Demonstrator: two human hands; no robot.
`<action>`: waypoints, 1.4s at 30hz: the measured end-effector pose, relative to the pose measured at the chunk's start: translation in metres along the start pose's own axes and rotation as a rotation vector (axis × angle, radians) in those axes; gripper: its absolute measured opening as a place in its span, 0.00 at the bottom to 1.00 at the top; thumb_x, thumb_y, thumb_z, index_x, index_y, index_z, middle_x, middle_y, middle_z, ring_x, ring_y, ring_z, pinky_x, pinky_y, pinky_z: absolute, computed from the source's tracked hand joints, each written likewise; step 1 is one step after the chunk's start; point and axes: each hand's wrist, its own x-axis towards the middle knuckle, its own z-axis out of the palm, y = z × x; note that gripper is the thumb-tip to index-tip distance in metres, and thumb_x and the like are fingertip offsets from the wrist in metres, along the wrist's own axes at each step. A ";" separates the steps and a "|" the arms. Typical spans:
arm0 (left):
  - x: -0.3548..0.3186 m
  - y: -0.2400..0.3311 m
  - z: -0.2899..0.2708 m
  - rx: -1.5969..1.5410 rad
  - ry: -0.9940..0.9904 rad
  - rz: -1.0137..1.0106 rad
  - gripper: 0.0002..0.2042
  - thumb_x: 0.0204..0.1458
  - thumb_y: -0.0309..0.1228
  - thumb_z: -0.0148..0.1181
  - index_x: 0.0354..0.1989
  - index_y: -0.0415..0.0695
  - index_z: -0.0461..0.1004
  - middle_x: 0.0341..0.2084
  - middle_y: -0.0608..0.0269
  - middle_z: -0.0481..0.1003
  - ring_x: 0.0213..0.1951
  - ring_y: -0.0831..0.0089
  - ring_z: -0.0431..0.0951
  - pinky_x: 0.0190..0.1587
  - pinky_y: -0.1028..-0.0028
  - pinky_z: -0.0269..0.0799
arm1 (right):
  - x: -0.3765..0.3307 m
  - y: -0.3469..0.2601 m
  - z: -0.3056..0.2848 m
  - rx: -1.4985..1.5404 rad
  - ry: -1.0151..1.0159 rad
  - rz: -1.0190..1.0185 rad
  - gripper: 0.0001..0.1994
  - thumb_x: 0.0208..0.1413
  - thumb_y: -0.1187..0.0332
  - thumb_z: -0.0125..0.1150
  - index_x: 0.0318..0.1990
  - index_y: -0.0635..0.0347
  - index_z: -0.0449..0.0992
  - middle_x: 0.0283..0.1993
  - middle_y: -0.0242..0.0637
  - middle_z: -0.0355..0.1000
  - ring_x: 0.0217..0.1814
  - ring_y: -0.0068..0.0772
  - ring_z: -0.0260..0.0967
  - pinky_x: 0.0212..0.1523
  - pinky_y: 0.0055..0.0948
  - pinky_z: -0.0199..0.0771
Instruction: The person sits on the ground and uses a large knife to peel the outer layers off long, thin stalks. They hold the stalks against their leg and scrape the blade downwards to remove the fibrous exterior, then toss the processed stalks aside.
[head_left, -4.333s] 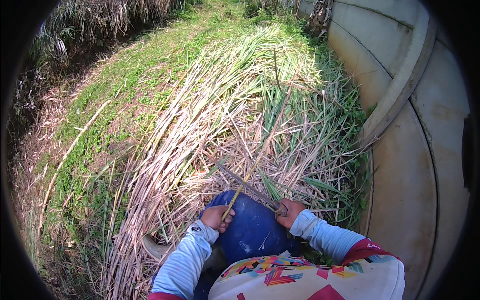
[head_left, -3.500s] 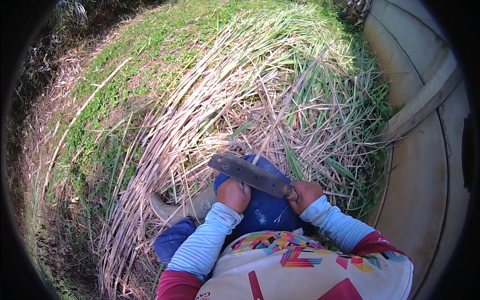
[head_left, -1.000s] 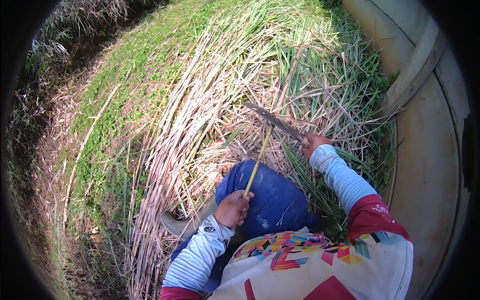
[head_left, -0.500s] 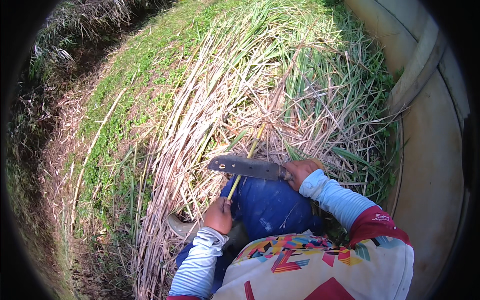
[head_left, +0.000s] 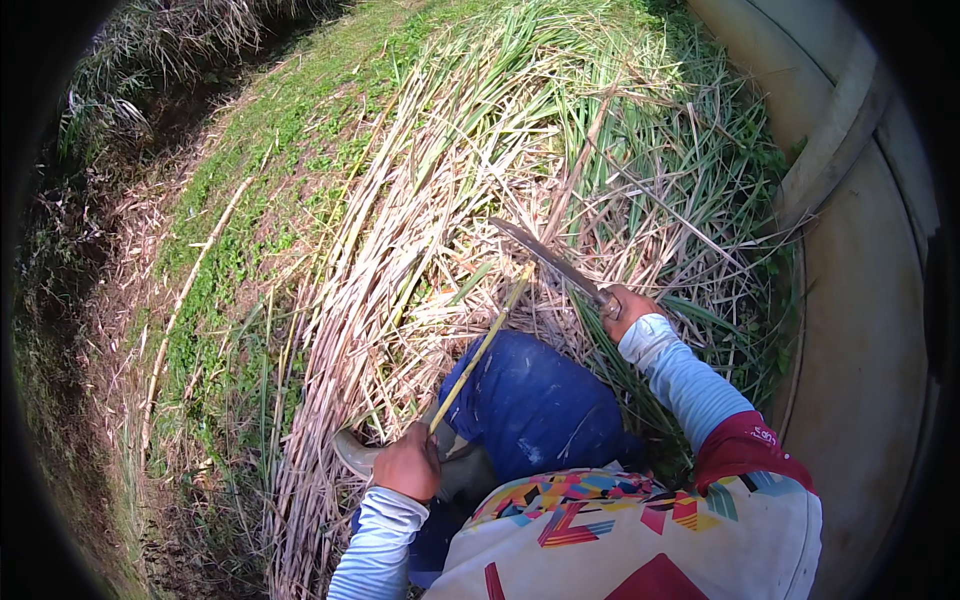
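Left hand [head_left: 407, 462], lower centre, closed round the near end of a thin stalk [head_left: 480, 350] slanting to upper right; right hand [head_left: 625, 308] closed on a knife [head_left: 548, 257], blade crossing the stalk's far tip.

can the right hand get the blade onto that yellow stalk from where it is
Probably yes: the right hand holds the long blade just above the yellow stalk gripped by the left hand, with nothing between them.

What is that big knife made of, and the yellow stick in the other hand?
The long knife in the right hand looks like dull grey metal, dark and unpolished along its flat blade. The thin stick held by the left hand seems to be a plant stalk, smooth and pale yellow-green like the cut stalks around.
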 end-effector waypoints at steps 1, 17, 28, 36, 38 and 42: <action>0.003 -0.003 -0.002 0.031 0.041 0.016 0.06 0.59 0.33 0.54 0.38 0.44 0.72 0.26 0.47 0.79 0.29 0.44 0.80 0.33 0.49 0.74 | -0.014 -0.002 0.003 -0.039 -0.054 -0.037 0.21 0.48 0.63 0.66 0.51 0.50 0.75 0.39 0.47 0.78 0.46 0.55 0.76 0.51 0.46 0.75; -0.002 -0.010 -0.028 -0.054 0.240 0.108 0.10 0.60 0.35 0.56 0.31 0.41 0.73 0.23 0.44 0.76 0.28 0.43 0.78 0.31 0.50 0.72 | 0.014 -0.027 -0.025 -0.277 0.038 -0.190 0.21 0.49 0.71 0.63 0.53 0.55 0.73 0.44 0.49 0.77 0.50 0.53 0.75 0.53 0.46 0.74; 0.002 -0.001 -0.004 -0.175 0.163 0.057 0.09 0.59 0.35 0.57 0.33 0.42 0.76 0.26 0.43 0.77 0.29 0.41 0.78 0.32 0.49 0.71 | -0.060 -0.024 -0.020 0.030 0.120 -0.277 0.19 0.47 0.69 0.67 0.48 0.55 0.74 0.38 0.47 0.77 0.43 0.56 0.76 0.45 0.49 0.75; -0.006 0.004 -0.011 -0.154 0.196 0.070 0.06 0.58 0.30 0.58 0.35 0.41 0.77 0.27 0.44 0.77 0.31 0.43 0.78 0.33 0.52 0.72 | -0.045 -0.031 -0.028 -0.252 -0.061 -0.334 0.22 0.46 0.71 0.65 0.52 0.55 0.73 0.42 0.47 0.77 0.48 0.55 0.75 0.52 0.48 0.74; -0.012 -0.002 -0.009 -0.165 0.222 0.075 0.06 0.57 0.31 0.59 0.36 0.41 0.78 0.27 0.44 0.77 0.31 0.43 0.78 0.33 0.52 0.72 | -0.011 -0.007 -0.047 -0.218 0.032 -0.052 0.23 0.48 0.70 0.65 0.54 0.55 0.73 0.41 0.49 0.78 0.49 0.56 0.75 0.52 0.48 0.74; -0.010 -0.004 -0.001 -0.137 0.169 0.047 0.06 0.57 0.31 0.60 0.34 0.42 0.78 0.25 0.44 0.76 0.31 0.42 0.77 0.32 0.52 0.71 | 0.000 0.007 -0.060 -0.116 0.127 0.122 0.23 0.49 0.68 0.65 0.55 0.54 0.72 0.45 0.49 0.78 0.49 0.59 0.75 0.52 0.49 0.74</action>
